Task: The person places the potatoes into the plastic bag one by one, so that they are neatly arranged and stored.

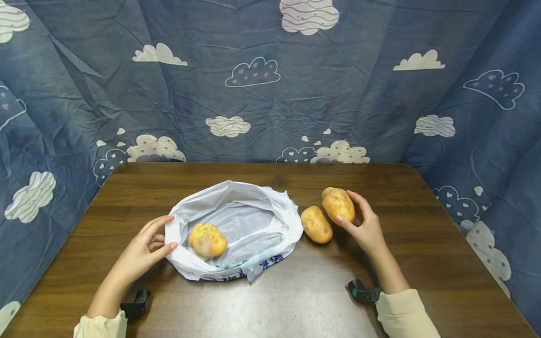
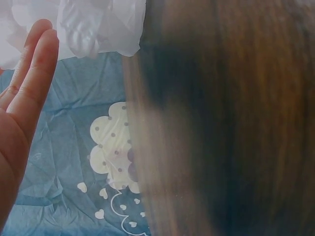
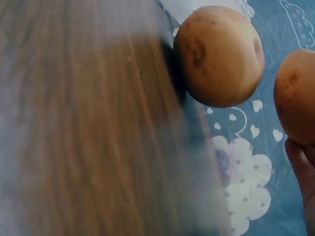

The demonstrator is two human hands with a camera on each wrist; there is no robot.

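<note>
A white plastic bag (image 1: 284, 225) stands with its mouth wide on the table, and one potato (image 1: 207, 240) lies inside at its left. My left hand (image 1: 145, 246) holds the bag's left rim with fingertips and thumb; the left wrist view shows fingers (image 2: 42, 64) against the white plastic. My right hand (image 1: 367, 225) grips a second potato (image 1: 338, 204) between thumb and fingers, raised slightly, and the same potato (image 3: 297, 98) appears at the right wrist view's edge. A third potato (image 1: 317, 225) lies on the table between the bag and the gripped one.
The brown wooden table (image 1: 296, 300) ends at a back edge before a blue cloud-patterned curtain (image 1: 262, 108). Black wrist-worn devices sit on both wrists, the left device (image 1: 136, 304) and the right device (image 1: 363, 291), close to the tabletop.
</note>
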